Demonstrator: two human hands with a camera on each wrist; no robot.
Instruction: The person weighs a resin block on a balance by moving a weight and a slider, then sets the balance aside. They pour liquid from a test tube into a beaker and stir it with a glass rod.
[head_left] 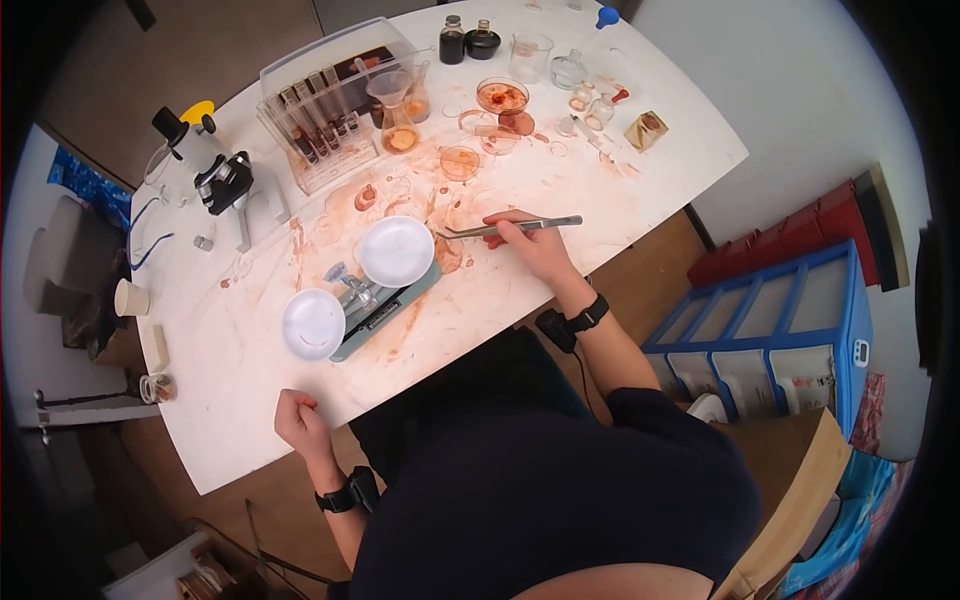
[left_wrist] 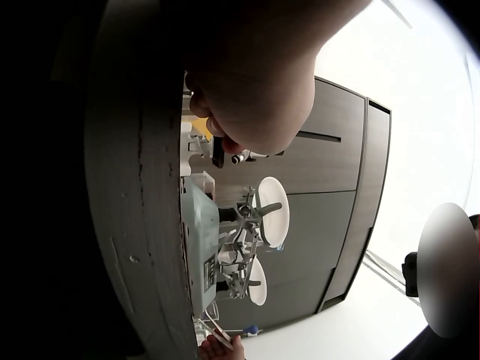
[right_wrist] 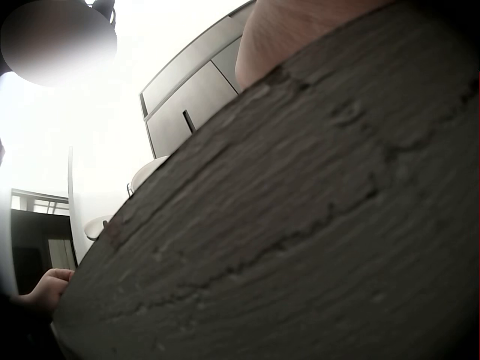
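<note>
In the head view, the right hand (head_left: 540, 250) pinches metal tweezers (head_left: 555, 223), their tips pointing left beside the balance's right-hand pan (head_left: 396, 252). The green balance (head_left: 385, 318) also carries a left-hand pan (head_left: 313, 325), faintly marked red. The left hand (head_left: 302, 425) rests at the table's front edge, loosely curled with nothing seen in it. The left wrist view shows that hand (left_wrist: 259, 90) above the balance (left_wrist: 201, 247) and the right hand (left_wrist: 223, 349) low down. The table edge hides the right fingers in the right wrist view.
Stains mark the white table (head_left: 240, 430). A microscope (head_left: 225, 180) stands left, a test-tube rack (head_left: 320, 150) behind. Further right are a flask (head_left: 399, 138), petri dishes (head_left: 502, 97), dark bottles (head_left: 452, 45) and a beaker (head_left: 530, 60). Blue-framed drawers (head_left: 770, 340) stand beyond the right edge.
</note>
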